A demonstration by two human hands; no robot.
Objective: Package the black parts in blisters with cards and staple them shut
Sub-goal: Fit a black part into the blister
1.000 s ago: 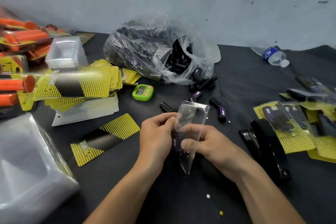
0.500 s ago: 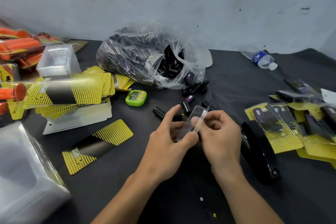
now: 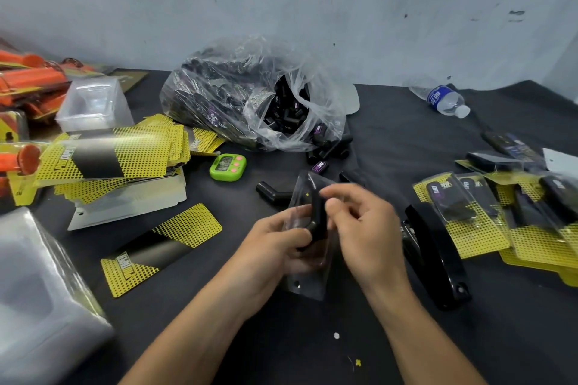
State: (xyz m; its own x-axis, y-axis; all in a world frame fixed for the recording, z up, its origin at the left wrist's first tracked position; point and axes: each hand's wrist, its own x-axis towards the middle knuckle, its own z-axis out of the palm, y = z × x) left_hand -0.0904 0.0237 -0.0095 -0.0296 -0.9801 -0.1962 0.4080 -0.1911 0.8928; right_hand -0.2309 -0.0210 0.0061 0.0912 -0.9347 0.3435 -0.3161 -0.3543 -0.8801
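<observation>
Clear plastic blister [image 3: 308, 286], earlier edge-on, is now gripped flat by left hand [image 3: 275, 247]; black tubular part [image 3: 319, 222] is pinched by right hand [image 3: 366, 234].

The black-covered table [image 3: 391, 147] bears a clear bag [image 3: 237, 97] of black parts at the back; a green timer [image 3: 227, 167] and loose black parts [image 3: 272, 192] lie before it; piled yellow cards [image 3: 125, 156] and a single card [image 3: 161, 248] lie left; a black stapler [image 3: 438, 256] and finished packs [image 3: 463, 216] lie right; a water bottle [image 3: 444, 100] lies on its side at the far right.

No lettering is legible. Logo print on the yellow card [image 3: 161, 248] at 9 o'clock, the water bottle [image 3: 439, 98] label at 2 o'clock and the timer [image 3: 226, 167] display are blurred.
</observation>
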